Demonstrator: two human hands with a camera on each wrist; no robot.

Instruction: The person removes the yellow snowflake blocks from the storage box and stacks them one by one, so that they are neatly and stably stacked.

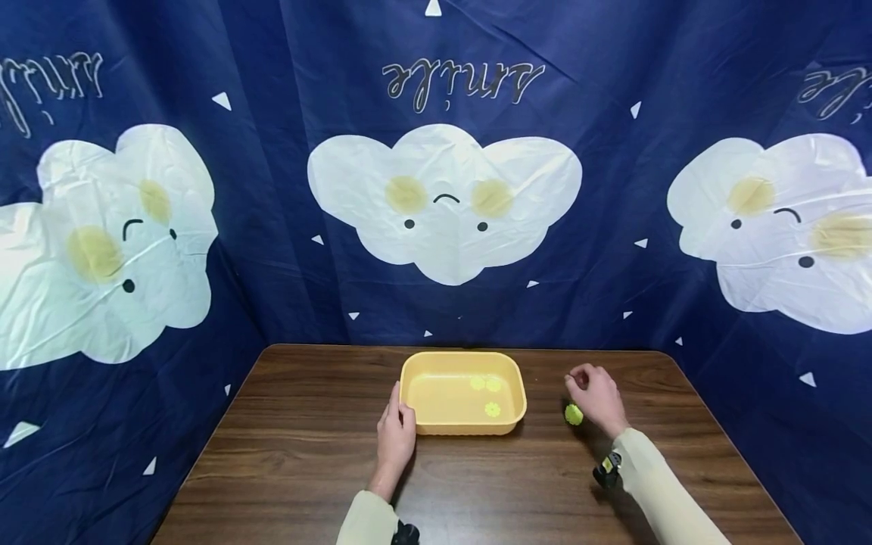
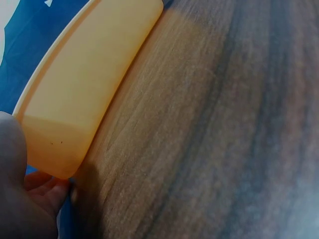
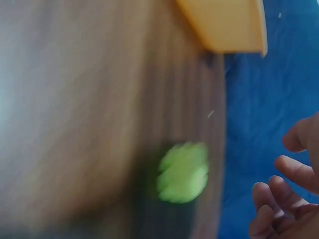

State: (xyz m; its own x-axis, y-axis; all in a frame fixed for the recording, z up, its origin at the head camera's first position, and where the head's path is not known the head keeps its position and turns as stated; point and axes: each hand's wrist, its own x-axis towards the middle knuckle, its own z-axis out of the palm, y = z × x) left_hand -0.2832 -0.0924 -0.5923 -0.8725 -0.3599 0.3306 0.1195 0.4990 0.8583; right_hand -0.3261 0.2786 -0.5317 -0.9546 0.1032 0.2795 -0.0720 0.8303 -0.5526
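A shallow yellow plastic basin [image 1: 446, 433] stands near the back of the wooden table, with a few small yellow-green flower-shaped pieces [image 1: 493, 409] inside it. My left hand [image 1: 397, 434] grips its left end, fingers along the outer wall and thumb at the near corner; in the left wrist view the thumb and fingertips straddle that end of the basin [image 2: 75, 99]. To the right of the basin, my right hand [image 1: 598, 395] hovers with loosely bent fingers and nothing between them. Close beside its palm is a bright green flower-shaped piece [image 1: 574, 414], blurred in the right wrist view.
The brown wood-grain table [image 1: 286, 454] ends at a dark blue curtain [image 1: 272, 250] with white cloud faces, which hangs along the back and both sides. A dark wrist camera [image 1: 606, 470] sits on the right sleeve.
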